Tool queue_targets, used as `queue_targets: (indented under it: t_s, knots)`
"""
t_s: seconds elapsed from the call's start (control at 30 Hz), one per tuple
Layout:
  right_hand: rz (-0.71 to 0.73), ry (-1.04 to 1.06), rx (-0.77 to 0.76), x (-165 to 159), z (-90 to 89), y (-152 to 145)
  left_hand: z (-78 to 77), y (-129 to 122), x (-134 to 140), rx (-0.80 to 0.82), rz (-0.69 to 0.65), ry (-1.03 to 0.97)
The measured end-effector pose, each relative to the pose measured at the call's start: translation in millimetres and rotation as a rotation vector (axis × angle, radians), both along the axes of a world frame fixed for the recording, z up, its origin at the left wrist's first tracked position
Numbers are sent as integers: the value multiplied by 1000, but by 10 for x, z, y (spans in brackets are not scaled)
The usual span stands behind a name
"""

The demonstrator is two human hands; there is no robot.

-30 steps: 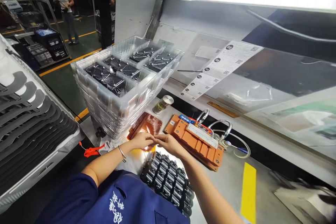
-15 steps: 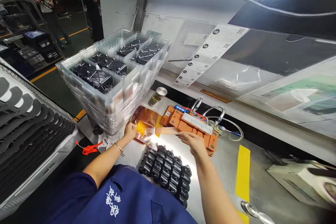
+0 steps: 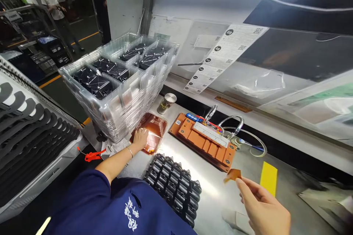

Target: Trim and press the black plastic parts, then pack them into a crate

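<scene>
My left hand (image 3: 140, 138) lies on a stack of shiny amber film sheets (image 3: 158, 126), its fingers extended over the near-left part. My right hand (image 3: 263, 203) is closed, pinching a small piece of amber film (image 3: 234, 174) between thumb and forefinger, above the right side of the metal table. Part of that piece is blurred. Between my hands, close to my body, a black ribbed module of cylinder-shaped rows (image 3: 173, 187) rests on the table. Behind it sits an orange fixture (image 3: 202, 141) with a white strip, wires and hoses on top.
Wrapped clear plastic trays (image 3: 118, 106) holding black modules are stacked at the left. A lidded jar (image 3: 167, 103) stands behind the film. Red-handled pliers (image 3: 95, 155) lie at the left edge. Yellow tape (image 3: 268, 178) marks the table at right. Two people stand in the far left background.
My right hand has moved right and towards me, away from the film stack, with the small film piece. My left hand has shifted slightly and now lies flatter on the stack.
</scene>
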State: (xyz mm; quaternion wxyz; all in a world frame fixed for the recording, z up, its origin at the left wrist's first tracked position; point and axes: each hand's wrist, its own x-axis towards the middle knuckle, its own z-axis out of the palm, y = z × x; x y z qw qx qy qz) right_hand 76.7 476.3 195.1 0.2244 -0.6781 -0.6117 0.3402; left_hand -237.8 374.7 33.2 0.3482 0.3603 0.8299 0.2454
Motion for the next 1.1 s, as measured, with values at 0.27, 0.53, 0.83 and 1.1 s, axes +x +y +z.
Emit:
queue_targets:
  t_s: [0.27, 0.53, 0.83, 1.1]
  knots:
    - [-183, 209, -149, 294, -31, -62, -152, -235, -36, -164, -445, 291]
    - [200, -4, 76, 706, -136, -130, 331, 1149, 1074, 160, -801, 401]
    - [416, -103, 330, 901, -124, -60, 529, 3426, 3113, 251, -1162, 551]
    - [398, -11, 281, 975, -258, -3, 431, 3896, 3312, 257, -1370, 509]
